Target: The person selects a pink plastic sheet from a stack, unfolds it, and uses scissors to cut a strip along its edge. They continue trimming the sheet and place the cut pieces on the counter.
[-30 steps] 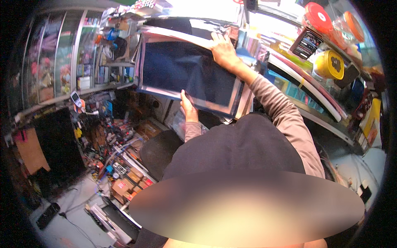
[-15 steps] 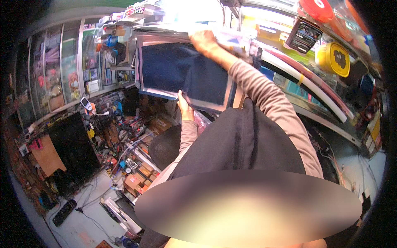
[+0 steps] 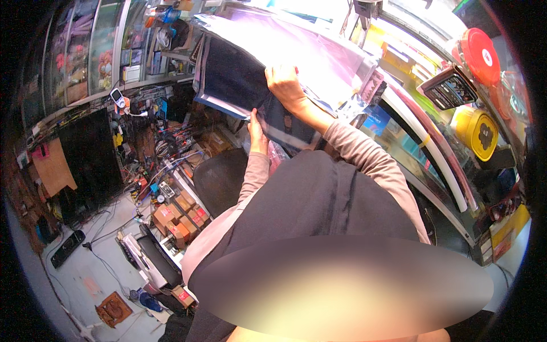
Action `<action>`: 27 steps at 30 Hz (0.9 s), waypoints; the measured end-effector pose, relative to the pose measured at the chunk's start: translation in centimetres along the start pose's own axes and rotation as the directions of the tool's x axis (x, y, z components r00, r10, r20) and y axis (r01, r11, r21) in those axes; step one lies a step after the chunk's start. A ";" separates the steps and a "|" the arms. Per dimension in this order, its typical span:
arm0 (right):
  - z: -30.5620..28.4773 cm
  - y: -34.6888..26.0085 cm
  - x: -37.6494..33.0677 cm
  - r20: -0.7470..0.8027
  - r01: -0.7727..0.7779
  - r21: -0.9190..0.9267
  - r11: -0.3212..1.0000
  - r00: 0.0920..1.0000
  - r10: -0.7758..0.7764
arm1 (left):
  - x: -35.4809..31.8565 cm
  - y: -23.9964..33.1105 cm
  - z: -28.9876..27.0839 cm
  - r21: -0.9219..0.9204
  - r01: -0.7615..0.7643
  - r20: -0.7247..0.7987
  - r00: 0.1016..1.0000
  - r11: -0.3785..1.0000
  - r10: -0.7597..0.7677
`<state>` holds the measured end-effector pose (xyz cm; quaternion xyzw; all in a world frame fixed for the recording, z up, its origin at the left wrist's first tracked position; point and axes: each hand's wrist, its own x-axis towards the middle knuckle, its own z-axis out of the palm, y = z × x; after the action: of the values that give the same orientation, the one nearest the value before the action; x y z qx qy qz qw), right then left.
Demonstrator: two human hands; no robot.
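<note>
So the left hand (image 3: 256,130) pinches the lower edge of the big dark screen panel (image 3: 239,85), grip clamped from below. The right hand (image 3: 283,85) clamps its right edge, higher up. The panel is tilted overhead, its long axis running up-left from both grips.

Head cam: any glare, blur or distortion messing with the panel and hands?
Head view: strong glare washes out the panel's upper face; both hands, left and right, stay sharp; fisheye bends the counter edge; a blurred oval hides the lower centre.
</note>
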<state>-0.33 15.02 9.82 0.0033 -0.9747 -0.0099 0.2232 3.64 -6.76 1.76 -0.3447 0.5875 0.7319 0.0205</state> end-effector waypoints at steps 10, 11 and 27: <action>-0.2 -0.6 -0.9 -0.035 -0.030 0.084 0.996 0.999 0.033 | -0.8 0.5 0.2 0.118 0.002 -0.018 1.000 0.993 0.000; -0.1 -0.3 -0.5 -0.049 -0.048 0.126 0.991 0.997 0.054 | -0.8 0.5 0.3 0.138 -0.018 0.003 1.000 0.990 0.018; 1.5 8.7 4.9 0.416 -0.467 0.134 0.874 0.827 0.378 | 0.0 0.2 1.0 0.012 -0.062 -0.057 0.996 0.998 0.063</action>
<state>-5.46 23.67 10.79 -0.1901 -0.9695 0.1522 0.0264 3.10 -5.91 1.99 -0.3470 0.6020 0.7189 -0.0177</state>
